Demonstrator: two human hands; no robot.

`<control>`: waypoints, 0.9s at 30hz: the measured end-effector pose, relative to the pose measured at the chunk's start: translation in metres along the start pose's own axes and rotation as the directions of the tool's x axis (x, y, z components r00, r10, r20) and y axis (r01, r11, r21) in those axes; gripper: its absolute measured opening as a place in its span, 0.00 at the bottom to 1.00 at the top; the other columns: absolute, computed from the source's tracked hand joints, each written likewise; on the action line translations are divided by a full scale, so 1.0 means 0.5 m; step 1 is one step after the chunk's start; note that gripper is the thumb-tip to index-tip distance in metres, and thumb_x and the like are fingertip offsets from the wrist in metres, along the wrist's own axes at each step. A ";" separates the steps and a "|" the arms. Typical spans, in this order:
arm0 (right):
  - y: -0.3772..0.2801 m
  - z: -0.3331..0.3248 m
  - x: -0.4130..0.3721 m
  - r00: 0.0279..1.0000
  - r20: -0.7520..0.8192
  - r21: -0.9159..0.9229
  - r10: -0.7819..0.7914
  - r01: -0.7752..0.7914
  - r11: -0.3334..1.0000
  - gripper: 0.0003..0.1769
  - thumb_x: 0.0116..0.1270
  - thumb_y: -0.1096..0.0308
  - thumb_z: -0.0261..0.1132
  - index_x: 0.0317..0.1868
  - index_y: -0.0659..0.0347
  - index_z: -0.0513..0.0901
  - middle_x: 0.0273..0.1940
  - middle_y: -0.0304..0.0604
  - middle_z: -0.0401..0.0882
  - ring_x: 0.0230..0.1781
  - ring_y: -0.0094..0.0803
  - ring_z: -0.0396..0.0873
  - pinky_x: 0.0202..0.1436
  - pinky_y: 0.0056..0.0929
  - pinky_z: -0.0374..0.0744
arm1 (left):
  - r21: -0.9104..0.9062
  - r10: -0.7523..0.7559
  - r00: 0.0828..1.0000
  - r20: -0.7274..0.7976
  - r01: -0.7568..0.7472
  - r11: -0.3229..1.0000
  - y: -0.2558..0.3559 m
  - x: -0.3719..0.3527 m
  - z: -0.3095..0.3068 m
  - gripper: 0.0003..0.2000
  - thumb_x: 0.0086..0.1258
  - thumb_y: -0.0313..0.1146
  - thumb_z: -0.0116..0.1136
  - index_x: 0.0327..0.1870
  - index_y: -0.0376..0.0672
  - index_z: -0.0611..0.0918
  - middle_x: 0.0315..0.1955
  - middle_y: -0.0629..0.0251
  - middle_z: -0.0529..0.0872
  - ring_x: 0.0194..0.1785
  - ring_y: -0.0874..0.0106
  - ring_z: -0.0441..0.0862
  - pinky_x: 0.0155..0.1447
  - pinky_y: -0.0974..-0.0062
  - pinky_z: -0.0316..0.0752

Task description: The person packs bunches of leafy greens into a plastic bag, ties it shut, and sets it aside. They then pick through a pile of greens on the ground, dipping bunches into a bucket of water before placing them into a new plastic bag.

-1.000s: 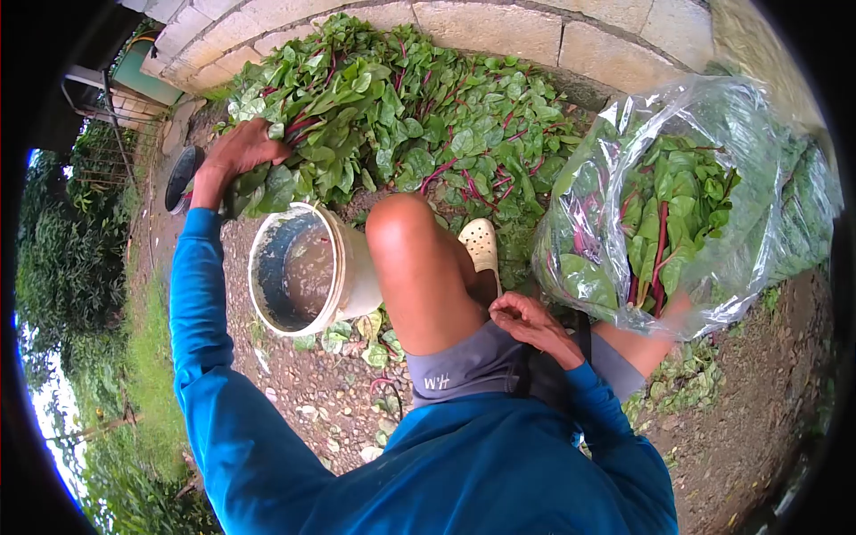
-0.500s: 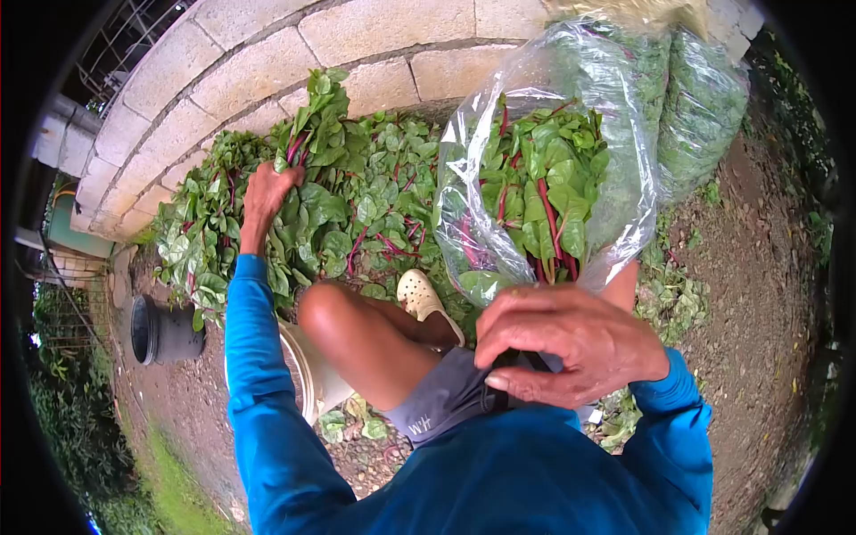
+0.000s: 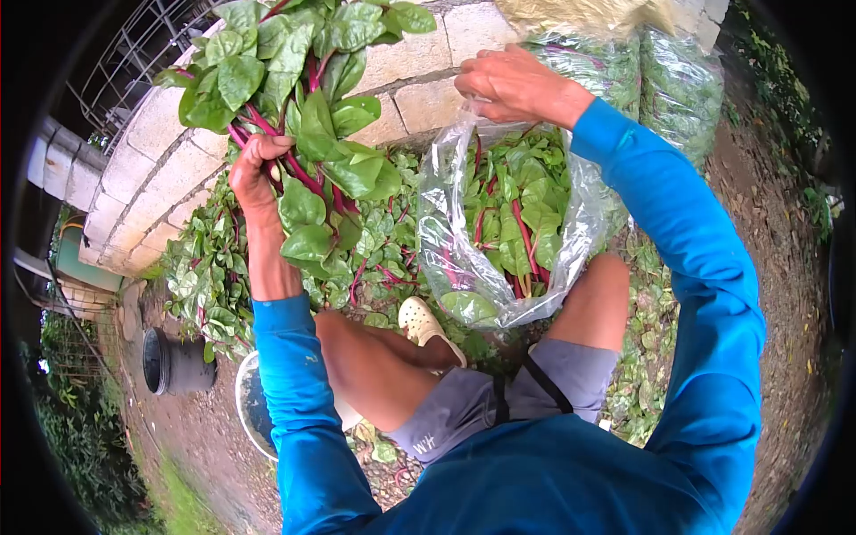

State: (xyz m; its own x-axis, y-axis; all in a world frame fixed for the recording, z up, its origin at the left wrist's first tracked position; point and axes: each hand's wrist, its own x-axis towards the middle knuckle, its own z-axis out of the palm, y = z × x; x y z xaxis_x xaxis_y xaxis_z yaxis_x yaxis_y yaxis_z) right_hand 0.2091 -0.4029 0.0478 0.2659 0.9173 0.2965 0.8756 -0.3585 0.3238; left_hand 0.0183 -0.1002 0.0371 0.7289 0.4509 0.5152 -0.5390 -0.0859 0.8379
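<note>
My left hand (image 3: 259, 174) is closed around the stems of a bunch of Malabar spinach (image 3: 308, 116), raised above the pile, its green leaves and red stems spreading past my fingers. At the far rim of a clear plastic bag (image 3: 584, 192), my right hand (image 3: 510, 85) has its fingers curled together on the plastic; the fingertips are partly hidden. The bag stands open between my knees and the wall, with more Malabar spinach (image 3: 526, 201) inside, stems towards me. A loose pile of the same greens (image 3: 209, 259) lies on the ground below my left hand.
A curved block wall (image 3: 419, 98) runs behind the greens. Filled plastic bags of greens (image 3: 682, 85) lean at the back right. To the left are a dark bucket (image 3: 183, 361) and a pale bucket (image 3: 254, 406) beside my leg. My clog-covered foot (image 3: 419, 321) is near the pile.
My left hand has lifted a bunch of Malabar spinach up from the pile. My right hand has moved from above my lap to the far rim of the bag and closed on it.
</note>
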 end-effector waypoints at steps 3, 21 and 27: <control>0.013 0.023 0.009 1.000 0.019 0.083 0.001 -0.003 0.997 0.13 0.66 0.60 0.63 0.44 0.59 0.79 0.42 0.45 0.81 0.45 0.48 0.80 0.45 0.50 0.76 | -0.284 -0.104 0.994 -0.039 0.088 0.955 0.061 -0.055 0.135 0.07 0.62 0.26 0.52 0.25 0.39 0.80 0.24 0.69 0.78 0.32 0.78 0.75 0.45 0.76 0.74; 0.050 0.127 -0.091 0.935 -0.128 0.523 0.331 -0.219 0.823 0.16 0.69 0.54 0.60 0.47 0.57 0.80 0.44 0.50 0.81 0.46 0.46 0.80 0.48 0.47 0.76 | -0.016 -0.343 0.900 0.270 0.360 0.933 -0.148 -0.238 0.282 0.18 0.69 0.46 0.53 0.25 0.41 0.77 0.28 0.67 0.79 0.34 0.76 0.74 0.44 0.76 0.70; 0.066 0.131 -0.107 0.924 -0.039 0.554 0.379 -0.296 0.778 0.18 0.71 0.54 0.58 0.51 0.58 0.79 0.49 0.51 0.81 0.48 0.44 0.79 0.50 0.44 0.76 | 0.583 -0.567 0.738 0.366 0.293 0.758 -0.034 -0.211 0.205 0.18 0.64 0.47 0.53 0.29 0.39 0.77 0.22 0.68 0.76 0.28 0.74 0.70 0.35 0.73 0.64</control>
State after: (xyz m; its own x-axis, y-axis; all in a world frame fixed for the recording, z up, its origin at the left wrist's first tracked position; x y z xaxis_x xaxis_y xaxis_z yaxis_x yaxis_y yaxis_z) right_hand 0.2499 -0.4525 -0.0164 0.5624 0.7051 0.4319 0.8259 -0.4544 -0.3337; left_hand -0.0061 -0.2373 -0.0131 0.9980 0.0565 -0.0286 0.0511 -0.4512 0.8909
